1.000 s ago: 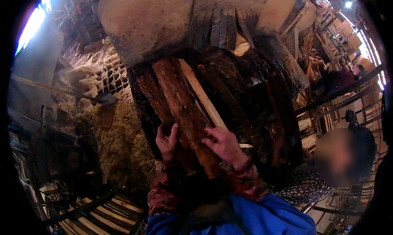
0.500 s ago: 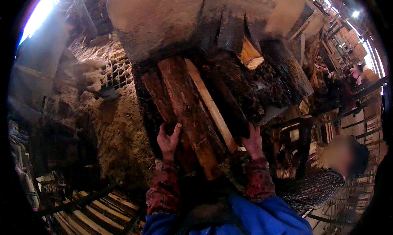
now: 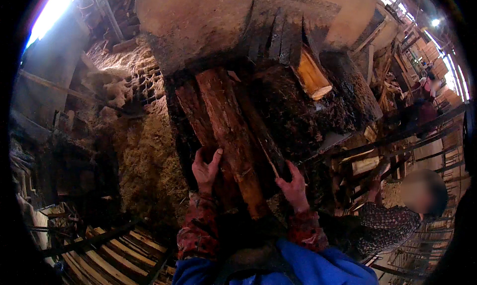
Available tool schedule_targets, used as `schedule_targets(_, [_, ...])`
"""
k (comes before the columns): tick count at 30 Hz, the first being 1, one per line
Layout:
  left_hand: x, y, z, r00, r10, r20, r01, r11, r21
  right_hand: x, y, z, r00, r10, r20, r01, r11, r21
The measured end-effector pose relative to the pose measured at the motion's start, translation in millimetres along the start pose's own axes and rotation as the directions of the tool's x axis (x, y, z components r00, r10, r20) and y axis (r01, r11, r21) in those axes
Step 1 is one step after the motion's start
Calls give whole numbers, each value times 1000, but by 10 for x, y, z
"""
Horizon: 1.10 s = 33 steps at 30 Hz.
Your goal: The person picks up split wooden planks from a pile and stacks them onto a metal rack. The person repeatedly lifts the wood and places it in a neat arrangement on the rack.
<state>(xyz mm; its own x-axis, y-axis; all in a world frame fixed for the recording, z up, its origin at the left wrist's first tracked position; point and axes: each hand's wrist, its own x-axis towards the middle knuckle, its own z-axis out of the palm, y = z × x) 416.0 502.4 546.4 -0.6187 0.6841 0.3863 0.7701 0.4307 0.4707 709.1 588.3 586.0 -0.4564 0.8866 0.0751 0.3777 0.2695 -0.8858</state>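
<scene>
My left hand [image 3: 206, 170] lies at the near left of the bark-covered slabs, thumb apart and fingers curled against the left slab [image 3: 195, 113]. Beside it, a longer bark-covered slab [image 3: 226, 118] slopes toward me, its near end lighter brown. My right hand [image 3: 294, 188] grips the near end of a narrow dark strip of wood [image 3: 263, 131] between thumb and fingers. Only a thin pale edge of that strip shows near the hand. Beyond, a peeled yellow log [image 3: 312, 76] sticks out beneath dark hanging flaps [image 3: 283, 39].
Sawdust [image 3: 149, 161] is heaped at left, by a mesh grid [image 3: 149, 86]. Slatted wood strips [image 3: 114, 257] lie lower left. A co-worker [image 3: 392, 225] stands close at right, near dark rails [image 3: 397, 136]. A large dusty metal cover [image 3: 198, 26] spans the far side.
My right hand has moved left and nearer. The strip's broad pale face has turned out of sight. The yellow log sticks out further from the flaps. My left hand stays nearly still.
</scene>
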Motion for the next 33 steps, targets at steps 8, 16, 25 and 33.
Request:
schedule_targets(8, [-236, -793, 651, 780, 592, 204, -132, -162, 978, 220, -244, -118, 977, 56, 204, -12, 978, -209])
schedule_targets(16, [-246, -944, 795, 685, 356, 636, 77, -903, 423, 302, -533, 51, 966, -124, 225, 201, 912, -358])
schedule_targets(25, [-336, -1300, 1037, 638, 264, 724, 235, -961, 145, 110, -926, 488, 932, -157, 326, 296, 850, -436])
schedule_targets(33, [-246, -930, 833, 670, 468, 576, 290, -880, 377, 183, -822, 404, 945, -197, 261, 276, 908, -315])
